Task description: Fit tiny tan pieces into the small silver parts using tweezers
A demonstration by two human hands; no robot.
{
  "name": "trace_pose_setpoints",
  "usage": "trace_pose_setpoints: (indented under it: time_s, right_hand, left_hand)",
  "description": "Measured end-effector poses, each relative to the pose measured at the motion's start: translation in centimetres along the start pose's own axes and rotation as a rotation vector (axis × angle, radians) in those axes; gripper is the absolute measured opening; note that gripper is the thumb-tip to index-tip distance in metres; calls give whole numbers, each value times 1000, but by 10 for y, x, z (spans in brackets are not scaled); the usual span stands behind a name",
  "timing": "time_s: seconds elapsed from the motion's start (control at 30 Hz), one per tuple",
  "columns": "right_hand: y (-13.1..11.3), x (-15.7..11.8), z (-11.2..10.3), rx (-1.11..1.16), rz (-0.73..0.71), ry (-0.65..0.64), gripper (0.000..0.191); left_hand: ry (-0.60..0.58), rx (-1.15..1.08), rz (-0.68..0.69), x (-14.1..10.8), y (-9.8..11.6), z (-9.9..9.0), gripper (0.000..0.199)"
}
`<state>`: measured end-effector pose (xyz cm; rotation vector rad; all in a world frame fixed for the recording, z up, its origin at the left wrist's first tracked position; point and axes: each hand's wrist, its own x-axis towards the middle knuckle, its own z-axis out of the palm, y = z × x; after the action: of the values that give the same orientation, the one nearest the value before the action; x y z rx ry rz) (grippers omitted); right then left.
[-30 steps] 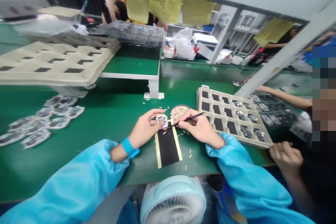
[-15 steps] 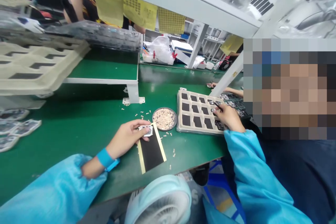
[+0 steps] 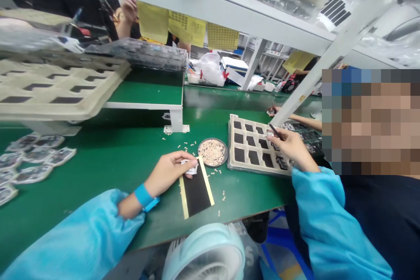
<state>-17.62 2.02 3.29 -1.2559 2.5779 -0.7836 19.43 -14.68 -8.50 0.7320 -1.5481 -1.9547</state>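
My left hand [image 3: 172, 169] pinches a small white-framed part [image 3: 190, 167] between thumb and fingers. It rests over the top end of a black sheet with yellow edge strips [image 3: 198, 192]. Over the right side of a beige compartment tray [image 3: 240, 167], my right hand [image 3: 293, 148] is closed on a slim dark tool [image 3: 274, 130]; its exact kind is hard to make out. A small pale piece shows by those fingertips. Dark pieces fill several tray pockets. Between the hands stands a round dish [image 3: 199, 157] full of tiny beige pieces.
Tiny beige bits lie scattered around the dish. White-rimmed parts [image 3: 41, 155] are spread at the left. A raised shelf [image 3: 147, 89] carries another beige tray [image 3: 75, 109]. A light-blue fan [image 3: 203, 253] stands at the front edge. Another person's hand [image 3: 277, 110] works beyond the slanted post [image 3: 305, 83].
The view has shifted, so everything sits further right. My right hand has drawn slightly back from the tray pockets, tool still held. My left hand keeps its part over the black sheet.
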Motion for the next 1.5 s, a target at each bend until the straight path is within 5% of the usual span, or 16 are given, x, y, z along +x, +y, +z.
trace_pose_setpoints:
  time_s: [0.1,0.23,0.37,0.6,1.13,1.5]
  right_hand:
    - [-49,-14,25,332,-67,-168,59]
    - [-114,-29,73,520,-244,-414,53]
    - [-145,-41,118,759,-145,-650,53]
    - [-137,-57,144,836,44,-784,53]
    - [-133,-58,156,779,63,-720,52]
    - [-128,-58,161,769,52,-718,55]
  left_hand:
    - [44,-40,-22,-1,4,3,65]
    - [103,-142,-42,-3,11,4,70]
    - [164,-148,28,-2,11,0,62]
    - [167,-129,147,-8,3,-7,42]
    - [8,-100,306,-17,3,1,40]
    - [164,333,334,-18,-1,0,45]
